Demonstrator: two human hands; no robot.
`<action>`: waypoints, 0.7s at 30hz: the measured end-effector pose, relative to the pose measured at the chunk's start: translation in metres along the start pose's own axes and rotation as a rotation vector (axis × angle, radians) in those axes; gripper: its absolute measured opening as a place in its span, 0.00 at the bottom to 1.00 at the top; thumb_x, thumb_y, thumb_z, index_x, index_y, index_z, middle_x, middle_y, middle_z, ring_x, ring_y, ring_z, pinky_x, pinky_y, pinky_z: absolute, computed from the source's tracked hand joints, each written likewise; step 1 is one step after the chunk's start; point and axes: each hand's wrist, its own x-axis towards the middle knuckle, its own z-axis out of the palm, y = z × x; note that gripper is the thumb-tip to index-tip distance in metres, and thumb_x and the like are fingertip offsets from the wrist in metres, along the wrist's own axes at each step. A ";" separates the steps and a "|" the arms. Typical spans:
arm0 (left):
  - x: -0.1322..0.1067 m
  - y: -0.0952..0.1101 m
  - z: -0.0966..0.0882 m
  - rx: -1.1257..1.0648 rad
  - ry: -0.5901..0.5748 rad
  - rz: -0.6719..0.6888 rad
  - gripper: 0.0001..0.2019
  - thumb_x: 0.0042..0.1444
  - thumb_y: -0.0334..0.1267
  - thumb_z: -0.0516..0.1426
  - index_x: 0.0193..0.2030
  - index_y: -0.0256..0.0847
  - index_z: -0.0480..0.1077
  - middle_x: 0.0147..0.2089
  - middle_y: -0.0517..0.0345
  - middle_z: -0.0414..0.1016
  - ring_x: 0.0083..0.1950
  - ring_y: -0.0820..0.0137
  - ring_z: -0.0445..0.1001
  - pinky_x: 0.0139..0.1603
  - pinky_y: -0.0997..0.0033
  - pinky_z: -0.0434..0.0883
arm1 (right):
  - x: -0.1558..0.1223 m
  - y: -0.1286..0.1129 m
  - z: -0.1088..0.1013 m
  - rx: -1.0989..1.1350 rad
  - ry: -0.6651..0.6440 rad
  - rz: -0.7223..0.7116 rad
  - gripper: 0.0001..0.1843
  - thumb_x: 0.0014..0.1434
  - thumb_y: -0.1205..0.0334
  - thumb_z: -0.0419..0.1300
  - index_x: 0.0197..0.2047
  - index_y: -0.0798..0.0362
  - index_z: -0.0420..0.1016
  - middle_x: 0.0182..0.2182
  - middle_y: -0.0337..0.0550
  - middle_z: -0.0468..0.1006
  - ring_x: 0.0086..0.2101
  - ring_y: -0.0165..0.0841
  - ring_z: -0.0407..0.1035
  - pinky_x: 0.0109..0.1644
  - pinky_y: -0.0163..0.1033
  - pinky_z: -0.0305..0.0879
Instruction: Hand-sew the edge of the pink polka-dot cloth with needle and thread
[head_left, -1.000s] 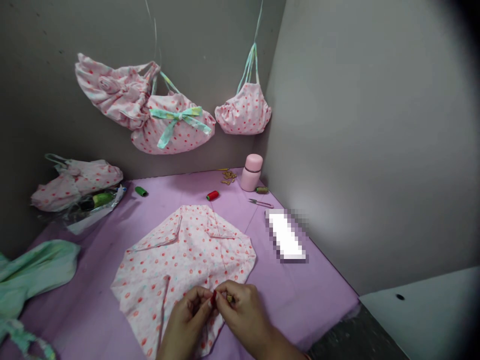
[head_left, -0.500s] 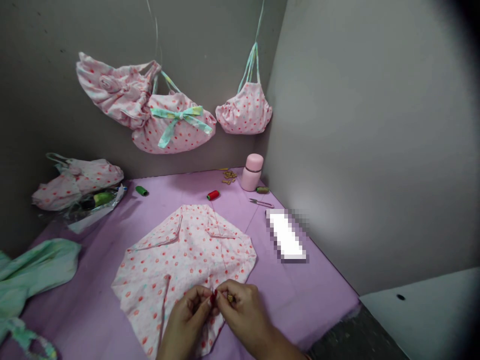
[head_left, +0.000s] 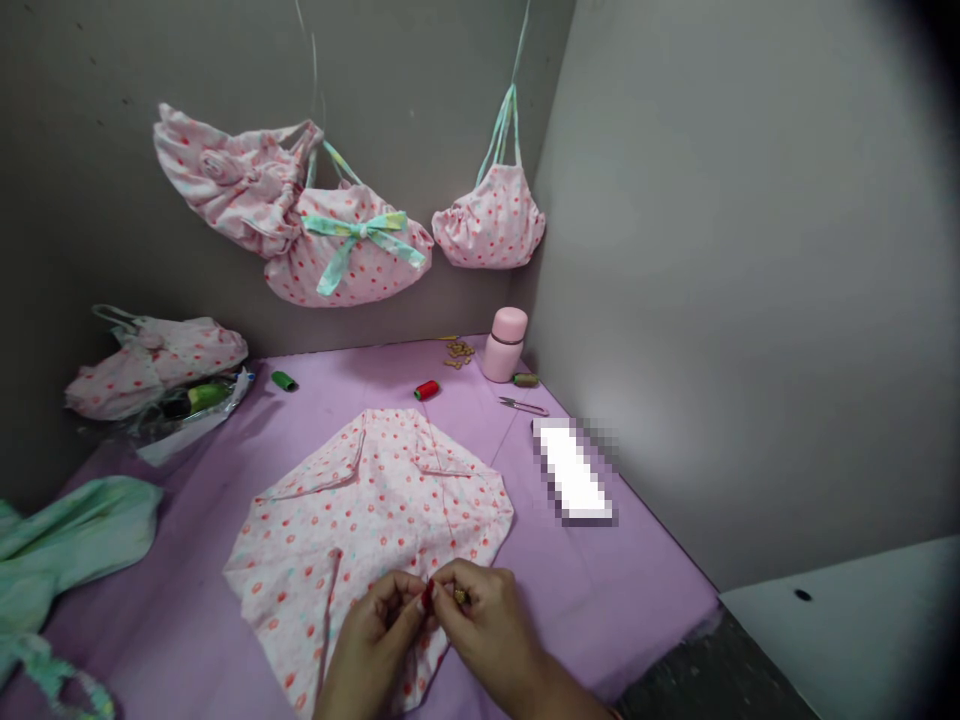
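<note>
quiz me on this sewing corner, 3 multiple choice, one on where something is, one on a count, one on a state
1. Where does the pink lidded flask stand?
A. On the lilac sheet by the corner of the walls
B. On the mint-green cloth
C. Hanging from a string

2. How many pink polka-dot fabric bags hang against the wall?
A. One
B. Three
C. Five

3. How does the pink polka-dot cotton cloth under the left hand and right hand lie?
A. Spread flat, edges folded over
B. Stuffed in a plastic bag
C. Hung up by ribbons

1: A, it stands at the far corner.
2: B, three hang above the sheet.
3: A, it lies spread out with folded edges.
</note>
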 end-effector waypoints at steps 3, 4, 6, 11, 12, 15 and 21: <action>-0.001 0.003 0.001 0.022 0.010 0.007 0.13 0.46 0.47 0.62 0.27 0.38 0.71 0.27 0.58 0.71 0.30 0.69 0.68 0.33 0.73 0.65 | -0.001 -0.001 0.000 -0.008 0.007 0.004 0.10 0.55 0.68 0.53 0.28 0.53 0.75 0.20 0.36 0.73 0.20 0.26 0.65 0.24 0.28 0.54; -0.001 0.003 0.001 0.027 0.013 0.010 0.13 0.46 0.47 0.62 0.27 0.38 0.71 0.26 0.58 0.71 0.30 0.69 0.68 0.33 0.73 0.65 | -0.001 -0.001 -0.001 -0.010 0.007 0.006 0.10 0.55 0.68 0.53 0.28 0.53 0.75 0.19 0.36 0.73 0.20 0.26 0.65 0.24 0.28 0.54; 0.000 0.002 0.000 0.032 0.016 0.016 0.13 0.46 0.47 0.62 0.27 0.38 0.71 0.27 0.58 0.71 0.31 0.68 0.68 0.33 0.72 0.65 | -0.002 -0.001 -0.001 -0.013 0.005 0.012 0.10 0.55 0.68 0.53 0.28 0.53 0.75 0.19 0.35 0.73 0.20 0.26 0.65 0.24 0.28 0.54; 0.000 0.000 0.000 0.040 0.023 0.025 0.13 0.46 0.48 0.61 0.28 0.39 0.71 0.27 0.57 0.71 0.31 0.68 0.68 0.33 0.72 0.65 | -0.001 0.000 -0.001 -0.030 0.013 0.015 0.10 0.55 0.67 0.53 0.28 0.52 0.75 0.20 0.36 0.73 0.21 0.26 0.65 0.24 0.28 0.54; 0.000 0.000 0.000 0.044 0.022 0.025 0.13 0.46 0.47 0.61 0.28 0.38 0.71 0.27 0.57 0.71 0.31 0.68 0.68 0.33 0.72 0.65 | -0.001 0.000 -0.001 -0.028 0.012 0.013 0.10 0.55 0.67 0.53 0.28 0.52 0.75 0.20 0.36 0.74 0.21 0.26 0.66 0.24 0.28 0.54; 0.000 0.001 0.000 0.048 0.014 0.028 0.13 0.47 0.47 0.61 0.28 0.38 0.71 0.27 0.57 0.72 0.31 0.68 0.69 0.33 0.72 0.66 | -0.001 0.000 -0.001 -0.022 0.007 0.012 0.10 0.55 0.67 0.53 0.28 0.52 0.75 0.20 0.36 0.74 0.21 0.26 0.66 0.24 0.28 0.54; 0.000 0.000 -0.002 0.060 -0.005 0.029 0.11 0.48 0.45 0.60 0.28 0.39 0.71 0.28 0.57 0.72 0.32 0.69 0.69 0.34 0.73 0.65 | -0.001 0.000 0.000 -0.027 0.012 0.008 0.10 0.55 0.67 0.53 0.28 0.52 0.75 0.20 0.36 0.73 0.21 0.26 0.65 0.24 0.28 0.54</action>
